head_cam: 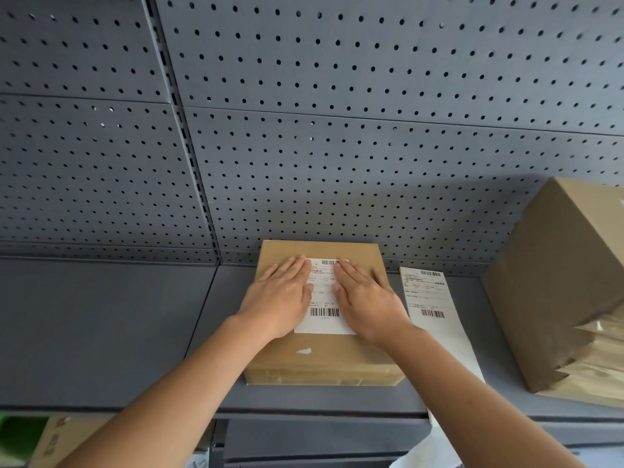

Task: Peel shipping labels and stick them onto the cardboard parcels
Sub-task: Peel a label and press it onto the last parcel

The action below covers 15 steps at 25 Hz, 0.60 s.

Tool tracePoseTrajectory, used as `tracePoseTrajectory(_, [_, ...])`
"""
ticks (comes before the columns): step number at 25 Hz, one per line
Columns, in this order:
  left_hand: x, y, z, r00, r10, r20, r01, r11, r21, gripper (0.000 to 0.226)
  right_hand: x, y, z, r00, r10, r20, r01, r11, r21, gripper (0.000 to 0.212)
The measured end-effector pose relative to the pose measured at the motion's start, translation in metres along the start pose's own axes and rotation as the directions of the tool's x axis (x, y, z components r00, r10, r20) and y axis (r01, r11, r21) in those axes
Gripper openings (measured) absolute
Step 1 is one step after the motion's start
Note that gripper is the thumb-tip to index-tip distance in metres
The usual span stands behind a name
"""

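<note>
Label (323, 300) laid on top of flat parcel (320, 349), centre shelf (101, 332). L hand (282, 297) & R hand (366, 300) flat, fingers spread, nothing gripped. Press to be swept centre outward; corners rubbed last, else bubbles likely. Next label strip (427, 295) beside, to right.

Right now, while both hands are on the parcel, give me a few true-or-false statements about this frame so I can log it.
1. Both the left hand and the right hand lie flat on the label on the small parcel. True.
2. The small parcel stands on the floor. False: it sits on the grey shelf.
3. A strip of labels lies to the right of the small parcel. True.
4. The large box is stacked on the small parcel. False: it stands apart, at the far right.
5. The wall behind is a pegboard. True.
</note>
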<state>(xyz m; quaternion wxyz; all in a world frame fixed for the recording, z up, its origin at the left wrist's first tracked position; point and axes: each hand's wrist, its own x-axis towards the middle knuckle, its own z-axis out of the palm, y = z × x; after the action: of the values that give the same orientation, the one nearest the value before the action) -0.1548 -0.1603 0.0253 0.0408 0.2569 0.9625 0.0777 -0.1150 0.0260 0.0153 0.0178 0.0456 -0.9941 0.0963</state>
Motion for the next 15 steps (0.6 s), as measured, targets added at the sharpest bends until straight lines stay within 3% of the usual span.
tracePoseTrajectory(5, [-0.010, -0.012, -0.004, 0.999, -0.034, 0.013, 0.034, 0.999, -0.016, 0.058, -0.006, 0.013, -0.005, 0.996, 0.088, 0.018, -0.088, 0.996, 0.032, 0.060])
tracePoseTrajectory(8, [-0.021, -0.001, -0.004, 1.000, 0.019, -0.012, -0.020, 0.998, -0.051, 0.058, -0.017, -0.002, -0.009, 0.999, 0.009, -0.049, -0.006, 0.998, 0.056, 0.079])
tracePoseTrajectory(11, [-0.034, 0.014, 0.002, 0.995, 0.104, -0.006, -0.104, 0.994, -0.028, 0.057, -0.033, -0.025, -0.003, 0.995, -0.101, -0.006, 0.101, 0.992, 0.078, 0.074])
tracePoseTrajectory(15, [-0.042, 0.015, 0.005, 0.997, 0.077, 0.005, -0.077, 0.997, 0.012, 0.059, -0.039, -0.028, 0.002, 0.996, -0.082, 0.038, 0.081, 0.996, 0.031, 0.082])
